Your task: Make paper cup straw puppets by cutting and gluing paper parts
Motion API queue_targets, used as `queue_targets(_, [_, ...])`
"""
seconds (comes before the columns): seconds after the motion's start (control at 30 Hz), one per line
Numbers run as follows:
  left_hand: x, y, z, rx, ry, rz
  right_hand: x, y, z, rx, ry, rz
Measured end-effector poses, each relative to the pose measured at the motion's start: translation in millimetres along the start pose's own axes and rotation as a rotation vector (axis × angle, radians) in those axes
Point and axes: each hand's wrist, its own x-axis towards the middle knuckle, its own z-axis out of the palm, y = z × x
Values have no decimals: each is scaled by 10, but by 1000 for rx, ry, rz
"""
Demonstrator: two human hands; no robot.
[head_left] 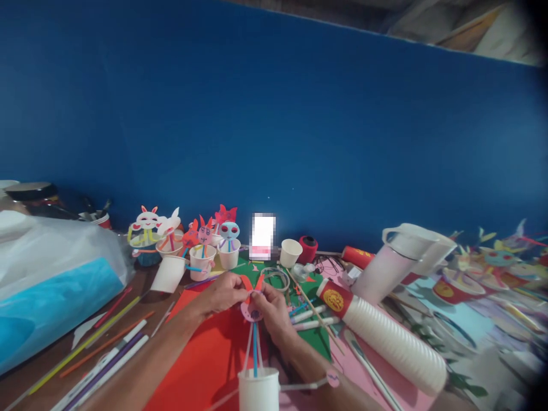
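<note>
A small pinkish paper face [250, 311] with orange-red ears stands on a blue straw [256, 351] above a white paper cup [258, 391]. Pale strips run from the face down into the cup, and a pale arm with a round pink piece [333, 377] reaches out to the right. My left hand [223, 294] pinches the ear at the left. With fingers closed, my right hand [274, 311] grips the paper face at its right side, the thumb over its front.
Finished cup figures [229, 254] stand at the back left. Red paper [197, 354] and green paper [319, 339] lie under the arms. Stacked cups [389, 339] and a jug [387, 265] are at the right; markers [107, 365] lie left, beside a plastic bag [55, 302].
</note>
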Motion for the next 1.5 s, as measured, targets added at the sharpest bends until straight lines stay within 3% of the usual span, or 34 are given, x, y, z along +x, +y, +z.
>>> queue_targets(0.13, [-18, -83, 21, -31, 17, -25, -14, 1, -5, -4, -8, 7])
queue_targets(0.37, [-47, -134, -6, -169, -74, -66, -45, -28, -14, -39, -12, 18])
queue_targets(0.93, [-15, -178, 2, -43, 36, -29, -38, -55, 2, 39, -22, 69])
queue_targets(1.13, [15, -223, 20, -33, 26, -46, -39, -51, -22, 62, 38, 19])
queue_targets(1.5, [20, -254, 71, -37, 45, -54, -5, 6, -15, 5, -33, 15])
